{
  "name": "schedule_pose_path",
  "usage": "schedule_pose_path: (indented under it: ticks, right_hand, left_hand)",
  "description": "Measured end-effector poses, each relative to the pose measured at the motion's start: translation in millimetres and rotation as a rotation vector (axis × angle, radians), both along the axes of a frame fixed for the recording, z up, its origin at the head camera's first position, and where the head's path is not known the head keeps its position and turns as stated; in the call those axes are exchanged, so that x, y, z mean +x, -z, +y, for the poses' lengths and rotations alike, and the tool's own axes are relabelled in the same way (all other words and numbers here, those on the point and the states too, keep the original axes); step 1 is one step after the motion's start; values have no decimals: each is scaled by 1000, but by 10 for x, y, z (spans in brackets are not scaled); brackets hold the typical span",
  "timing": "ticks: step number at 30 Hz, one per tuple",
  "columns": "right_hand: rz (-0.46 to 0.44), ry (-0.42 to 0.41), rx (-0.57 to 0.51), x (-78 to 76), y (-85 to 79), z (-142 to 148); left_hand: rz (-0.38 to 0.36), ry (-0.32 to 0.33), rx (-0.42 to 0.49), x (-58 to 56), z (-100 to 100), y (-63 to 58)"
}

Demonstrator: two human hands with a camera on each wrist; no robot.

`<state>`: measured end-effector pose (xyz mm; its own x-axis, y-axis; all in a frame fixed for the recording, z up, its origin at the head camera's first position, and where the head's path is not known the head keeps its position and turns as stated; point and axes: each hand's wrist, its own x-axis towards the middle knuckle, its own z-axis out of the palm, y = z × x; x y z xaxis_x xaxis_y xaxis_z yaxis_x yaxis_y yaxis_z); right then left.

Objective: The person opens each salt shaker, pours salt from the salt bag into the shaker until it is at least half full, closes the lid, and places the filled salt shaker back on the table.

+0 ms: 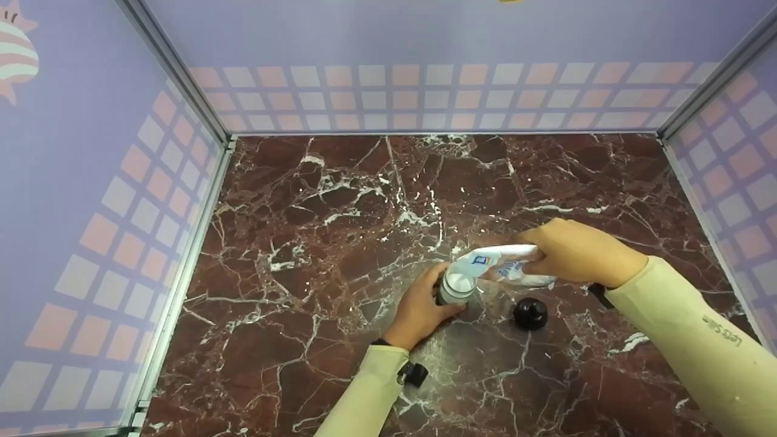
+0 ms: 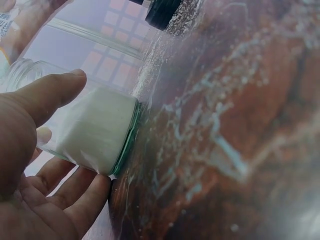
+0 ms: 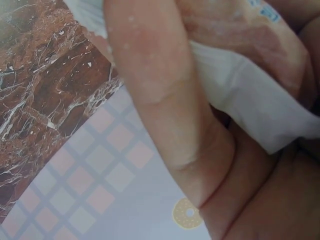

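Note:
A clear glass jar (image 2: 95,131), partly filled with something white, stands upright on the table. My left hand (image 1: 423,306) holds it around the sides, the thumb on one side and the fingers on the other. White stuff also shows at the open mouth of the jar in the head view. Over that mouth tilts a crumpled white and clear plastic packet (image 1: 485,261) with blue print, its end right at the jar's rim. My right hand (image 1: 567,252) grips the packet's other end. A black lid (image 1: 530,314) with a knob lies to the right of the jar.
White grains are scattered over the dark red marbled table (image 1: 291,255) beyond the jar. Purple panels (image 1: 388,36) with pink and white squares wall in the table at the back, left and right.

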<state>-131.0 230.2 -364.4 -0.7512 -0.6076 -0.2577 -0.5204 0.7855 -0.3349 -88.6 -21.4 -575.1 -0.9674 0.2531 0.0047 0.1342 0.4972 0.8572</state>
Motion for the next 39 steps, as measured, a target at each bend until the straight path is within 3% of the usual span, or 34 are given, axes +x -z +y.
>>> schedule_pose_path:
  ticks: [12,39]
  right_hand:
    - [-2,5,-2,7,-44,-9]
    - [21,6,17,-3,-88,-6]
  left_hand:
    - [-10,-8,31,0,-2,1]
    - [0,-22,-2,13,7,-9]
